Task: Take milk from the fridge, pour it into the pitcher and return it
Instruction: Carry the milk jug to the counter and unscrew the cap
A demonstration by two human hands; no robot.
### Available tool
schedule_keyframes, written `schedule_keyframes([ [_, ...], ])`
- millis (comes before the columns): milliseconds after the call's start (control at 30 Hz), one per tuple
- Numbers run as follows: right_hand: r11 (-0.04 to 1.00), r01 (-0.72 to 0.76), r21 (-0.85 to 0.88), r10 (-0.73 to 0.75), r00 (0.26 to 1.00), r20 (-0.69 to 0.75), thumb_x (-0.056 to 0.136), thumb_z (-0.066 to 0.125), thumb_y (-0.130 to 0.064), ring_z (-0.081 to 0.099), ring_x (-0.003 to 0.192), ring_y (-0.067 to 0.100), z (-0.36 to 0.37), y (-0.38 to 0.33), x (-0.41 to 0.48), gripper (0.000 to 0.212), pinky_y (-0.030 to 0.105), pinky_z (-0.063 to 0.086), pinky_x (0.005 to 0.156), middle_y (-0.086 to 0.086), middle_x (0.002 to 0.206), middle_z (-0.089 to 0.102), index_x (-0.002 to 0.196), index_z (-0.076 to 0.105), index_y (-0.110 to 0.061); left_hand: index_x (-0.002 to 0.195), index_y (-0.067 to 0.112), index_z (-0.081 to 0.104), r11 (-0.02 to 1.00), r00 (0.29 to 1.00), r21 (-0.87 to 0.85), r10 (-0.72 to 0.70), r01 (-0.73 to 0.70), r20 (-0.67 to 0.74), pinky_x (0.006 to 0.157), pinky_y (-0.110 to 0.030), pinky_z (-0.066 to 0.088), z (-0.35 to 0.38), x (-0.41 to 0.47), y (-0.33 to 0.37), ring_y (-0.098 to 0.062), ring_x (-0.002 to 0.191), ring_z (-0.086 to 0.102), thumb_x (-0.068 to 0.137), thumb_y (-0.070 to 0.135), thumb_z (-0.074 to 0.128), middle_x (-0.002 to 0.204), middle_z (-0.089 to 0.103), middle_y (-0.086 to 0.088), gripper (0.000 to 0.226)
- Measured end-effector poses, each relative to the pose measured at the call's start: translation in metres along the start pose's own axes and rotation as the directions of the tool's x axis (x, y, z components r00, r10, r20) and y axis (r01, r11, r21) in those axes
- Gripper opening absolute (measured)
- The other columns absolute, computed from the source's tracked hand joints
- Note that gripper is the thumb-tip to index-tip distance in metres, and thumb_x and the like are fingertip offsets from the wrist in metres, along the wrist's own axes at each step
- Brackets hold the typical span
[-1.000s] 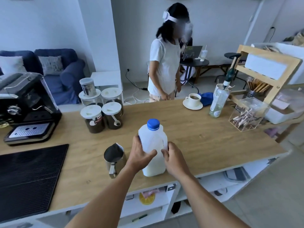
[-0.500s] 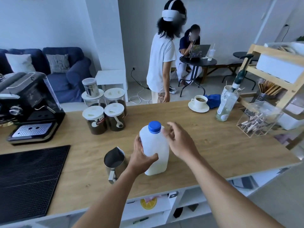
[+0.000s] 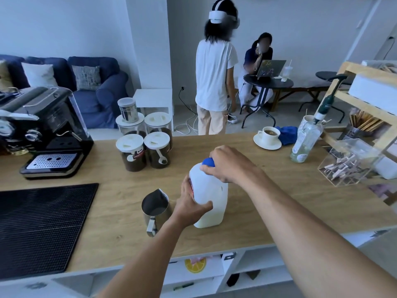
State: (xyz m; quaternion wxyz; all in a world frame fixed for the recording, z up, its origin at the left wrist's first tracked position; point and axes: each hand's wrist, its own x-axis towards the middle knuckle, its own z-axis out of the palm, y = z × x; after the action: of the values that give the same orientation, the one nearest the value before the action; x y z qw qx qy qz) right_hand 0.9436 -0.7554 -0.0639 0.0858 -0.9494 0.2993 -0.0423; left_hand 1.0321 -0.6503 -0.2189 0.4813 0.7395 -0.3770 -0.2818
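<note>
Two bare arms come up from the bottom of the frame. No sleeves show on them. The left hand (image 3: 190, 206) and the right hand (image 3: 228, 163) have no gloves, no rings and no watch. Both wrists are bare too.

My single head-worn view, wide-angle, facing forward and down, close over wooden counter (image 3: 268, 190), room beyond.
</note>
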Motion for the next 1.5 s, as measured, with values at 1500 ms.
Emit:
schedule_keyframes([
  [1500, 0.623, -0.539, 0.567, 0.556, 0.815, 0.164, 0.090, 0.061, -0.018, 0.057, 0.104, 0.020, 0.222, 0.078, -0.102, 0.035, 0.034, 0.048, 0.083, -0.002, 0.119, 0.059, 0.121, 0.047, -0.022, 0.143, 0.030, 0.018, 0.998, 0.999, -0.062, 0.030, -0.032, -0.029, 0.090, -0.025, 0.042, 0.006, 0.006, -0.006, -0.006, 0.116, 0.046, 0.076, 0.012, 0.079, 0.123, 0.038, 0.021, 0.092],
])
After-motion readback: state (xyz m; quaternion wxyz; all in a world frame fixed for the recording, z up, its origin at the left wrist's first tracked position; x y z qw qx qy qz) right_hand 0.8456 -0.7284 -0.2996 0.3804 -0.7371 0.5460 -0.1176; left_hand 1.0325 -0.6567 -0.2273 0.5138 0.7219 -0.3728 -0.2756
